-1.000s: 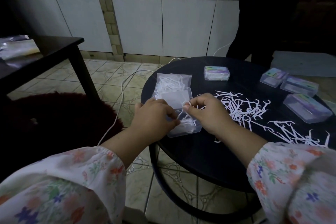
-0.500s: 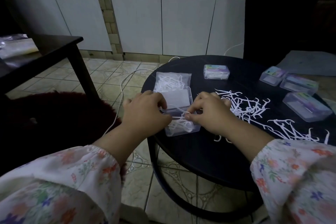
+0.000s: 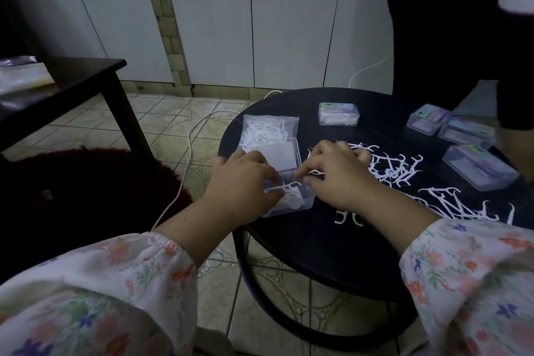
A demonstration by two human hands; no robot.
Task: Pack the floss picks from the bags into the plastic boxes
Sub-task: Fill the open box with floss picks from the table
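Note:
An open clear plastic box (image 3: 300, 201) holding a few white floss picks lies at the near left of the round black table (image 3: 312, 246), its lid (image 3: 278, 154) folded back. My left hand (image 3: 242, 182) curls over the box's left side and holds it. My right hand (image 3: 338, 173) pinches a floss pick (image 3: 315, 173) at the box's right rim. Another pick (image 3: 284, 187) lies across the box. A clear bag of picks (image 3: 268, 128) lies behind the lid. Loose picks (image 3: 396, 167) are spread to the right.
Closed clear boxes with coloured labels stand at the back (image 3: 338, 114) and right (image 3: 427, 123) (image 3: 466, 131) (image 3: 479, 166). A person in dark clothes (image 3: 450, 37) stands behind the table. A dark side table (image 3: 72, 75) is at left, a white cable (image 3: 187, 153) crosses the tiled floor.
My right hand has come down from above the box to its right rim with a pick. My left hand slid further over the box. The person behind shifted to the right.

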